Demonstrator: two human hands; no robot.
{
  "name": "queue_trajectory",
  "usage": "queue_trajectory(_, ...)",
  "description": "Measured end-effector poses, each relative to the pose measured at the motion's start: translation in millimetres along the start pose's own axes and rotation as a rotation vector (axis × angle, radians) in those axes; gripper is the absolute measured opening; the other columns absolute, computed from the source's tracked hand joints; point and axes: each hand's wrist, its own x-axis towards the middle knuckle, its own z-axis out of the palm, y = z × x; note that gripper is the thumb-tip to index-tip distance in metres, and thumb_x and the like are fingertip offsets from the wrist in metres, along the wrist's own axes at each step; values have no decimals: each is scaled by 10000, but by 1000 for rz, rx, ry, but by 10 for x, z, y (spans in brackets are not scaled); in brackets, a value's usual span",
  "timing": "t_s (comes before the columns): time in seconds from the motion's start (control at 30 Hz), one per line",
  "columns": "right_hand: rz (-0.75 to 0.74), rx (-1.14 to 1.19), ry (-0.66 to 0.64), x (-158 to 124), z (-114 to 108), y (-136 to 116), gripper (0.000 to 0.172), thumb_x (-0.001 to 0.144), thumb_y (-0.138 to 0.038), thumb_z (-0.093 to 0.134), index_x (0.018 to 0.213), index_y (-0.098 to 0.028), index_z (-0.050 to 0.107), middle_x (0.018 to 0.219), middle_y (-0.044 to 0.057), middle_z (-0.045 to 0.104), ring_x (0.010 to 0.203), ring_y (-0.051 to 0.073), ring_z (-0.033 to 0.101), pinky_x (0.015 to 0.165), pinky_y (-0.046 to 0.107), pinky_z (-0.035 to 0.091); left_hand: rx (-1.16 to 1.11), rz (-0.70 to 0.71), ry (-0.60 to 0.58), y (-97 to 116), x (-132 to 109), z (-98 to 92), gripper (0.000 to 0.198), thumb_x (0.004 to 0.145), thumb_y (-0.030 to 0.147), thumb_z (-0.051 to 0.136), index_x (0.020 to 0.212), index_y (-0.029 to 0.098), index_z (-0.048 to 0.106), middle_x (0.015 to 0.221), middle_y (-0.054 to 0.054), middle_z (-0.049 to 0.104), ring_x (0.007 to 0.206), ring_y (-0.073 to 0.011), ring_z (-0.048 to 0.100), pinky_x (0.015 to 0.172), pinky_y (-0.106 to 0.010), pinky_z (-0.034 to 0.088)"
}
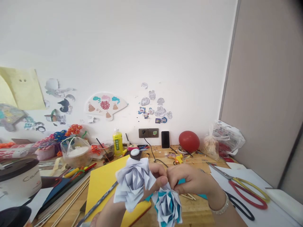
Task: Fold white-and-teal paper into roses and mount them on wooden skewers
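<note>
A white folded-paper flower hides much of my left hand, whose thumb and fingers are closed at its right side. Below and to the right is a second paper flower, white with teal inner petals. My right hand, with a bracelet at the wrist, pinches the top edge of this teal and white flower. Both hands meet above it, their fingertips close together. A dark patterned stick runs down to the left from behind the white flower.
Yellow sheets lie beneath the hands. Scissors rest on white paper at the right. Behind stand a yellow bottle, a phone and a red balloon, with a yellow glue gun nearby. Cups and thin sticks occupy the left.
</note>
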Motion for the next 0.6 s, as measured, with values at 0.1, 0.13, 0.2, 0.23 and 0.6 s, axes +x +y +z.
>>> queue_trajectory(0.1,20,40,-17,11,7,5,371,869,-483,500,684,-172,581,712,26,574,708,118,547,686,238,439,4,1,-69,35,-18,-21,363,830,500,518,687,169,560,611,28,496,544,-97,441,474,-215,331)
queue_trajectory(0.13,29,46,-20,12,9,5,381,865,-495,499,678,-173,579,713,26,574,708,119,548,685,240,441,18,5,-69,35,-18,-22,359,834,492,515,683,169,559,609,30,491,538,-95,429,470,-216,325)
queue_trajectory(0.2,46,48,-24,9,12,11,398,856,-518,499,674,-174,583,715,27,580,707,120,551,683,239,445,53,31,-44,18,-5,-20,370,824,500,517,660,171,562,597,25,487,525,-100,416,462,-225,323)
queue_trajectory(0.23,52,41,-22,4,15,18,406,852,-527,498,679,-171,589,716,30,587,707,121,556,685,240,447,70,53,-22,5,7,-19,380,816,511,517,651,173,567,595,18,494,524,-106,420,461,-232,329)
queue_trajectory(0.6,295,-590,169,103,136,73,165,816,-92,546,711,-179,639,660,-7,632,638,125,547,574,220,380,346,268,340,-7,93,-195,304,801,420,573,580,212,561,552,19,480,500,-125,420,456,-254,342)
